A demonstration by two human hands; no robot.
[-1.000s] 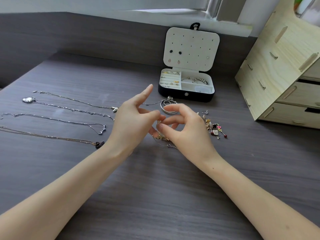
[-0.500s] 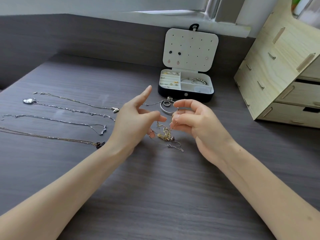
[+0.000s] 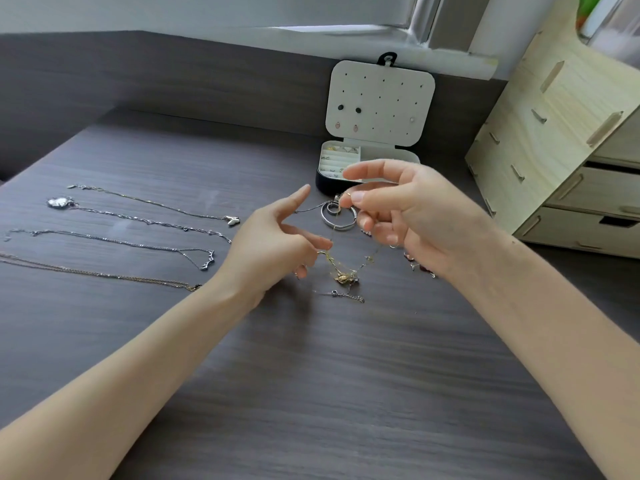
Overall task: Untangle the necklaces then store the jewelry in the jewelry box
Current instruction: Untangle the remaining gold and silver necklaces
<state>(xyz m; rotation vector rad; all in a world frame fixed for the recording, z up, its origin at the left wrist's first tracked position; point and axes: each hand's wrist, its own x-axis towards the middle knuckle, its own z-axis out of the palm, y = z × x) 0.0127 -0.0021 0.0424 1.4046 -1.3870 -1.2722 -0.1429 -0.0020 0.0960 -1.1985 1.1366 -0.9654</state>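
A tangle of thin gold chains [image 3: 344,276] with a gold pendant lies on the dark table between my hands. My left hand [image 3: 273,244] pinches one strand of it low down, index finger pointing up. My right hand [image 3: 412,213] pinches the chain's upper end with thumb and fingertips, stretching it upward above a silver ring pendant [image 3: 338,216]. Several straightened necklaces [image 3: 138,220] lie in rows on the left. The open jewelry box [image 3: 363,161], black base with a white lid holding stud earrings, stands behind my right hand, partly hidden by it.
A pale wooden drawer unit [image 3: 561,150] stands at the right. Small red and silver charms [image 3: 420,266] lie under my right hand. A dark wall panel and window sill [image 3: 381,32] run along the back of the table.
My right hand has risen and moved toward the box, drawing the gold chain taut upward. The left hand stays nearly still, holding the lower strand.
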